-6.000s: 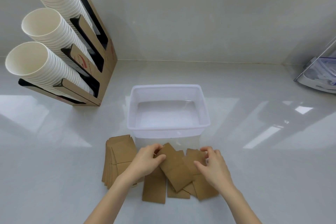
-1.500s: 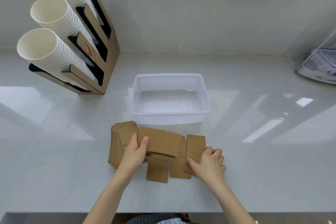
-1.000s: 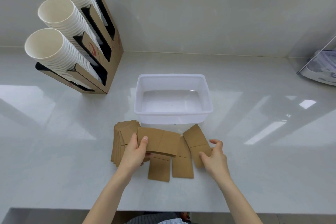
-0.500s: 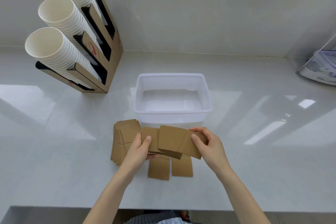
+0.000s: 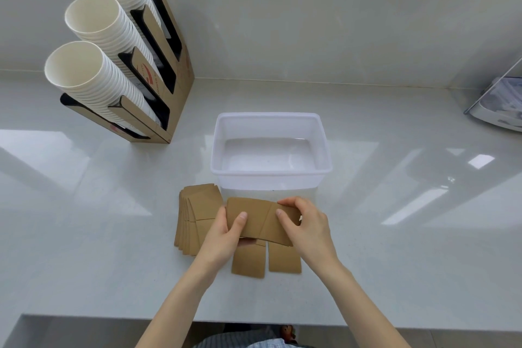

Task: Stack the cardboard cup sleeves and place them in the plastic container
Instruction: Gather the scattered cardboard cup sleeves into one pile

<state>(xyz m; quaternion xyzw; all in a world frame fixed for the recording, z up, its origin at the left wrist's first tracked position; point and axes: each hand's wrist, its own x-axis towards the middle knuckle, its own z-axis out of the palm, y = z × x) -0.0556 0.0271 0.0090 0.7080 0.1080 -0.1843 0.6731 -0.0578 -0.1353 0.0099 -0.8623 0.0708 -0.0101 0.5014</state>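
Note:
A small bundle of flat brown cardboard cup sleeves [image 5: 258, 219] is lifted just above the counter, in front of the plastic container [image 5: 270, 176]. My left hand [image 5: 223, 237] grips the bundle's left end, thumb on top. My right hand [image 5: 306, 223] grips its right end, pressing a sleeve onto the bundle. Two loose sleeves [image 5: 265, 260] lie flat on the counter under my hands. A fanned stack of sleeves [image 5: 195, 217] lies to the left. The translucent white container holds nothing.
A cardboard dispenser [image 5: 158, 87] with three tilted stacks of white paper cups [image 5: 93, 70] stands at the back left. A white appliance [image 5: 500, 110] sits at the far right edge. The counter's front edge [image 5: 113, 318] runs close below my forearms.
My right hand picked a sleeve off the counter at the right and brought it left onto the bundle held by my left hand. Both hands have closed together on it.

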